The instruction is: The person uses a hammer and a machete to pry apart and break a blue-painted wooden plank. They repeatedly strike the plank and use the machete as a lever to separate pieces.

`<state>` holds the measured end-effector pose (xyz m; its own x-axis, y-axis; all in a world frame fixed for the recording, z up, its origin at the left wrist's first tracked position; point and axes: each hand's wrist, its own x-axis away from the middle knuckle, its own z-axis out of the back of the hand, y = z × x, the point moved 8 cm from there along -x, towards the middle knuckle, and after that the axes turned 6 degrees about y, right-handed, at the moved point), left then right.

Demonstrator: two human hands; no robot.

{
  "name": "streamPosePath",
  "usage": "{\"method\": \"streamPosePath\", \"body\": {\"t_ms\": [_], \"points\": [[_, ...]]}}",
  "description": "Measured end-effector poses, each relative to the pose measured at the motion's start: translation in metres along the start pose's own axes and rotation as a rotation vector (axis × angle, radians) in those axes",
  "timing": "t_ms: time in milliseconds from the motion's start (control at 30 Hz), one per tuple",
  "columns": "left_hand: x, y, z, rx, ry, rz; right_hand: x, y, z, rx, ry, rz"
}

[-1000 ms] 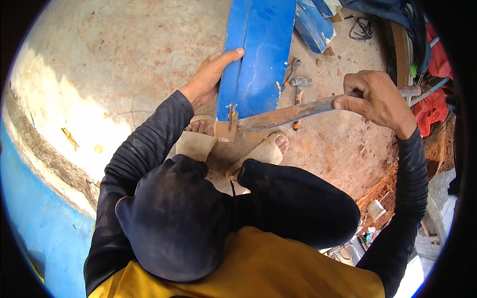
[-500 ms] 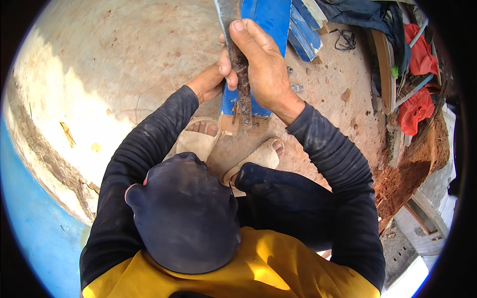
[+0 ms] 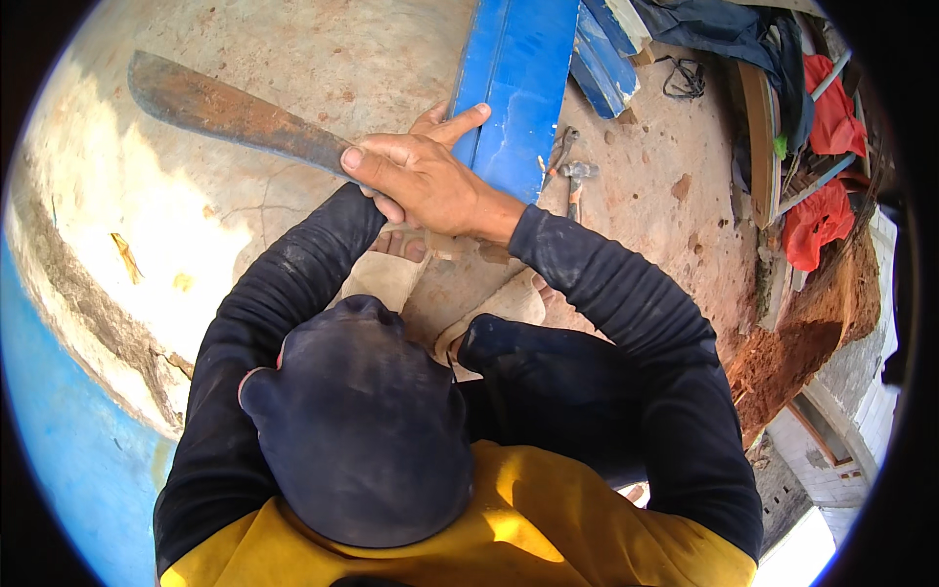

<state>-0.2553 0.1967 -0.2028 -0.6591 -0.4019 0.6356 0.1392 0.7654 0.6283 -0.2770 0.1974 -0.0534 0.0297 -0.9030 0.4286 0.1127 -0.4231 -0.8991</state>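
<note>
My right hand (image 3: 425,186) is closed around the grip end of a machete (image 3: 245,110), hiding that end. Its rusty broad blade stretches out to the left, above the ground. Under and beyond it, my left hand (image 3: 452,127) is mostly covered by the right one; its visible thumb lies across a long blue wooden board (image 3: 518,83), holding it near its left edge. The board runs away from me, its near end just past my sandalled feet (image 3: 391,269). Its bare wood end is partly hidden by my right wrist.
A hammer (image 3: 575,174) and a tool with an orange handle (image 3: 558,157) lie right of the board. Further right are more blue boards (image 3: 602,68), a black cord (image 3: 682,76), dark cloth (image 3: 724,29), and red plastic (image 3: 817,225) among scrap wood.
The machete has swung from upright over the board to pointing left. My right hand moved left and down across my left one, uncovering the hammer and the board's face.
</note>
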Motion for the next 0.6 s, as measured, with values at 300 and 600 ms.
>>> {"method": "streamPosePath", "body": {"t_ms": [300,600], "points": [[0.007,-0.040,0.006,-0.402,0.536,-0.057,0.025,0.021,-0.016,0.328,-0.235,-0.161],[-0.004,-0.054,-0.003,-0.477,0.488,0.006,0.041,0.021,-0.002,0.294,-0.256,-0.109]]}}
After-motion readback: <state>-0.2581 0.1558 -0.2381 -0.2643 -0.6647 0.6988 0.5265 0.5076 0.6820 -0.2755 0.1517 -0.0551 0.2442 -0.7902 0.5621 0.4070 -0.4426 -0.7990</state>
